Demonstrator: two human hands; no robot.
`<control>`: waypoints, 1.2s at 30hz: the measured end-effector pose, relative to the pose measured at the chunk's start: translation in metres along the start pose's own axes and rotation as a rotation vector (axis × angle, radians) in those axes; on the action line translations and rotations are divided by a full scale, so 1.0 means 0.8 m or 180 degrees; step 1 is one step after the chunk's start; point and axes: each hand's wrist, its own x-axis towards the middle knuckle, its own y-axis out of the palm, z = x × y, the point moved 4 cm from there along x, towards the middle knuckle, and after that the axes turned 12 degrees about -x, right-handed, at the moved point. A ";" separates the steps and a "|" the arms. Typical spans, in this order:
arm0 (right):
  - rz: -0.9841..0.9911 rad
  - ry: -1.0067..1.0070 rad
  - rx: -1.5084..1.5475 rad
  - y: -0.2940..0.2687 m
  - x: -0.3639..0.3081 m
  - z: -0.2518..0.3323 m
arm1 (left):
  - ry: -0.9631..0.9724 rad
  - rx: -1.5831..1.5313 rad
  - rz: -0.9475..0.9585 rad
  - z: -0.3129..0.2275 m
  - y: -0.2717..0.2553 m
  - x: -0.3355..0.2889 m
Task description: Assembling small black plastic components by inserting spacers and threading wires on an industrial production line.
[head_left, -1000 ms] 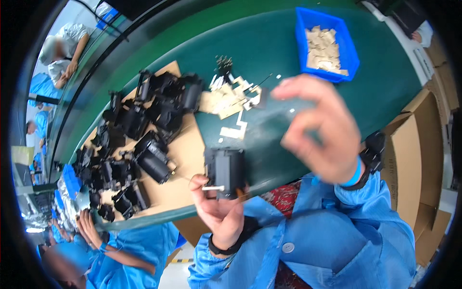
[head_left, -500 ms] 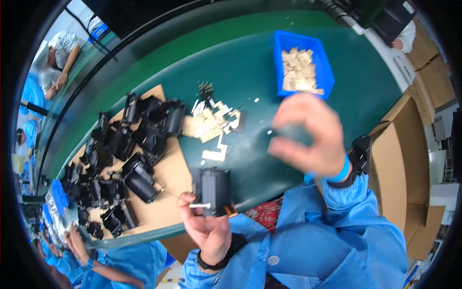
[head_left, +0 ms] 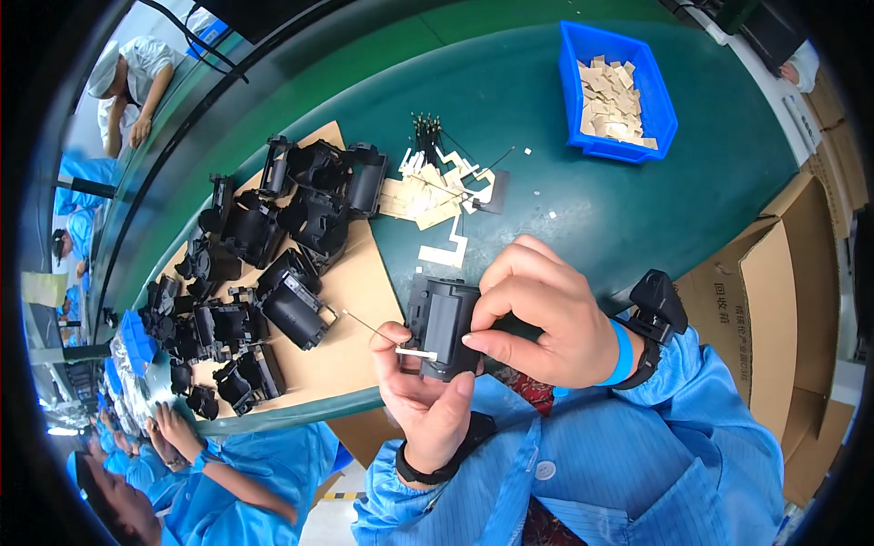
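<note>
My left hand point(head_left: 426, 400) holds a black plastic housing point(head_left: 446, 314) from below, with its fingers curled round the lower left side. A short white strip point(head_left: 417, 354) lies across the housing's lower part. From beside the left fingertips a thin dark wire point(head_left: 366, 323) sticks out to the upper left. My right hand point(head_left: 551, 318) is closed at the housing's right edge, thumb and forefinger against it. Anything small between those fingertips is hidden. Beyond the housing lie cream adhesive-like pieces point(head_left: 432, 202) and a bundle of thin black wires point(head_left: 425, 136).
Several similar black housings point(head_left: 296, 300) crowd a cardboard sheet point(head_left: 360, 282) on the left. A blue bin point(head_left: 669, 118) of small tan pieces point(head_left: 610, 100) stands far right on the green table point(head_left: 510, 91). An open carton point(head_left: 774, 300) is at the right. A co-worker's hands point(head_left: 173, 432) show lower left.
My right hand has come down and left from near the blue bin to the housing's right edge. The left hand still holds the housing. The view has shifted slightly.
</note>
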 end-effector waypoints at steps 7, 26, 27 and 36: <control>-0.0001 0.0070 -0.0194 0.000 0.001 0.001 | -0.0085 -0.0166 0.0012 0.002 0.003 0.002; 0.0048 0.0045 0.0062 0.026 -0.004 -0.014 | -0.0131 -0.0291 0.0016 -0.002 0.012 -0.006; -0.0131 -0.0090 -0.0077 0.024 0.000 -0.011 | -0.0124 -0.0331 -0.0016 -0.002 0.011 -0.008; 0.0154 -0.0729 -0.1489 -0.028 0.076 -0.037 | 0.0902 0.2018 0.0134 -0.137 0.010 0.052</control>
